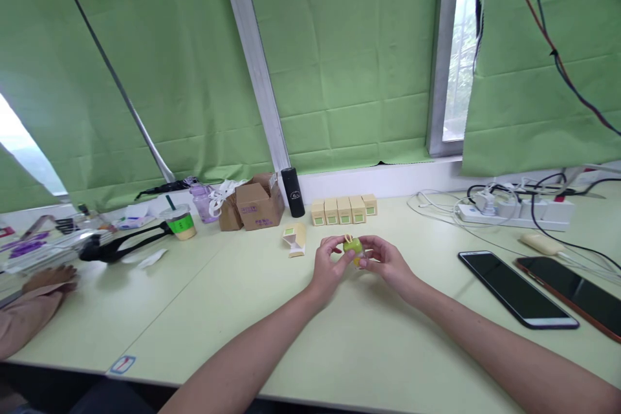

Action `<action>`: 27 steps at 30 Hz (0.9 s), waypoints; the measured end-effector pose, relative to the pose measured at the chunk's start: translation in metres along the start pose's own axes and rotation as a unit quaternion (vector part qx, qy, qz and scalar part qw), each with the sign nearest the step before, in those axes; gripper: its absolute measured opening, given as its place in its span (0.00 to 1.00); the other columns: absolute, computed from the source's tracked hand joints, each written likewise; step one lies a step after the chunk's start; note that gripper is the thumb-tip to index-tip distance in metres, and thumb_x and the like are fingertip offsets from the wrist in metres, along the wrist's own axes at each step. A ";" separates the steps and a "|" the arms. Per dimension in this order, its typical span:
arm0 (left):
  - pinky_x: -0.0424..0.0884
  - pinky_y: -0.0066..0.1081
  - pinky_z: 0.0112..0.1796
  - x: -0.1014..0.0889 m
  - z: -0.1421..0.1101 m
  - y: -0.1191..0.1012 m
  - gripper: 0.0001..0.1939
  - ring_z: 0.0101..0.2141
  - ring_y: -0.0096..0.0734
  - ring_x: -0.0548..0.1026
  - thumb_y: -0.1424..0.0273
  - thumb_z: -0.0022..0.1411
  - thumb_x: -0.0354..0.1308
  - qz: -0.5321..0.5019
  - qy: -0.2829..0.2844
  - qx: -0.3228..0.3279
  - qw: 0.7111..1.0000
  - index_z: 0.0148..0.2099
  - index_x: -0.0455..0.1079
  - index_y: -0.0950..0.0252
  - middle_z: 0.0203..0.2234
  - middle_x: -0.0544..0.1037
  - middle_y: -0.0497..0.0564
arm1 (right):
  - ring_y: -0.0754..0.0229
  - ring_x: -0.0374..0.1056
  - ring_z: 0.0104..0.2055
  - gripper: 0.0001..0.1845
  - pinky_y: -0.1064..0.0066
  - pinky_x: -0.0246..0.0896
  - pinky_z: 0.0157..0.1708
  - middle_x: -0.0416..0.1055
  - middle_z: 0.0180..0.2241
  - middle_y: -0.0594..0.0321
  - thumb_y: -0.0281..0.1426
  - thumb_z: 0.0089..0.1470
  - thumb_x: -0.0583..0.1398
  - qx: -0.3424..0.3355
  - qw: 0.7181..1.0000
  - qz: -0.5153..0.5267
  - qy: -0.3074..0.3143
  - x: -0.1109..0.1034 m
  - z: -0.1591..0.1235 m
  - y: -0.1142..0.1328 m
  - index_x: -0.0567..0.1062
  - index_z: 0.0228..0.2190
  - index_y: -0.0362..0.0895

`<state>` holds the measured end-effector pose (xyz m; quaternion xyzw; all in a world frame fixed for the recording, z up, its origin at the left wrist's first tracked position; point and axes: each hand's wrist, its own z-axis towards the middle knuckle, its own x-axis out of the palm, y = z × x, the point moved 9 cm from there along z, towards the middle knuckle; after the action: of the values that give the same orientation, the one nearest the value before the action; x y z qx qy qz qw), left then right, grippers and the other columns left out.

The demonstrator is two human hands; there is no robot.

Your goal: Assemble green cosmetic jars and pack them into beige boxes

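Observation:
A small bottle (352, 245) with a rounded green cap, a pale loop on top and yellowish contents is held up over the table. My left hand (330, 264) is closed on its left side, the thumb across the front. From the right, the fingers of my right hand (384, 261) pinch its lower part. Fingers cover much of the bottle. Just beyond my left hand lies an opened small yellow box (294, 239) with its flaps out. Behind both hands stand several small yellow boxes (344, 210) in a row.
Along the back stand a black cylinder (293, 192), a cardboard box (259, 204) and a drink cup (178, 222). Two phones (517, 288) lie at the right, below a power strip (514, 213) with tangled cables. Another person's hand (50, 278) rests at the far left.

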<state>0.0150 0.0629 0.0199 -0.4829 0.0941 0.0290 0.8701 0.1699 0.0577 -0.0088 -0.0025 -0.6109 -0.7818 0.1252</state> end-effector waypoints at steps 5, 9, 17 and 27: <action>0.72 0.42 0.48 0.000 0.001 0.004 0.18 0.52 0.47 0.75 0.61 0.60 0.68 0.002 0.001 -0.006 1.000 0.50 0.80 0.62 0.49 0.80 0.60 | 0.53 0.74 0.41 0.26 0.55 0.74 0.44 0.78 0.46 0.58 0.33 0.40 0.74 -0.001 1.000 0.001 0.004 0.001 -0.001 0.001 0.77 0.44 0.48; 0.72 0.42 0.48 0.001 0.001 0.004 0.18 0.52 0.48 0.75 0.60 0.60 0.68 0.007 0.003 -0.004 1.000 0.50 0.80 0.62 0.49 0.80 0.60 | 0.54 0.74 0.41 0.26 0.55 0.74 0.44 0.77 0.46 0.58 0.33 0.40 0.74 0.000 1.000 0.008 0.004 0.002 -0.002 0.002 0.77 0.44 0.48; 0.72 0.41 0.49 0.000 0.000 0.005 0.21 0.52 0.46 0.76 0.57 0.61 0.67 -0.004 -0.005 -0.010 1.000 0.52 0.79 0.62 0.50 0.79 0.60 | 0.54 0.74 0.40 0.27 0.52 0.74 0.45 0.78 0.43 0.59 0.35 0.41 0.75 0.009 1.000 0.027 0.001 0.001 -0.002 0.001 0.77 0.44 0.49; 0.70 0.42 0.50 0.002 -0.001 0.001 0.18 0.53 0.46 0.75 0.58 0.65 0.62 -0.018 0.004 -0.017 1.000 0.52 0.74 0.61 0.52 0.78 0.60 | 0.51 0.76 0.42 0.29 0.50 0.73 0.47 0.77 0.41 0.61 0.38 0.44 0.74 0.017 0.998 0.055 -0.016 0.003 -0.007 0.012 0.72 0.47 0.51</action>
<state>0.0162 0.0626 0.0178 -0.4996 0.0879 0.0132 0.8617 0.1707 0.0478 0.0015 -0.0467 -0.6249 -0.7632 0.1578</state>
